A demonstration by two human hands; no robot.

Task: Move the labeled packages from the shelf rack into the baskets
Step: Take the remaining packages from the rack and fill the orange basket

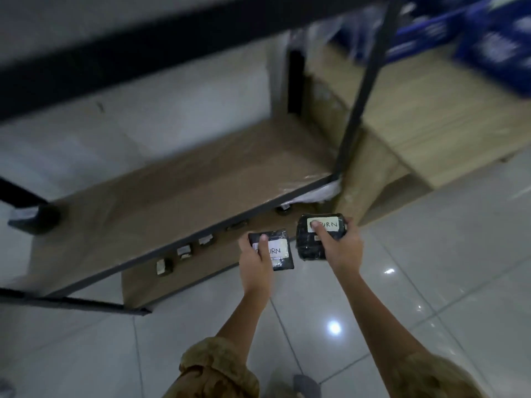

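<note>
Each hand grips one shiny black wrapped package: the left hand [256,261] holds a flat square package [280,251], the right hand [339,245] a lumpy package [310,242], mid-frame above glossy grey floor tiles [431,254] beside the brown shelf rack [172,196].

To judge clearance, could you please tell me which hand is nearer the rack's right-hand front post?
Right. The right hand, gripping a black package, is just below the foot of the post; the left hand, gripping a second package, is farther left.

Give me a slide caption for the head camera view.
Left hand grips the flat black package, right hand the bulkier black package, beside the shelf rack.
</note>
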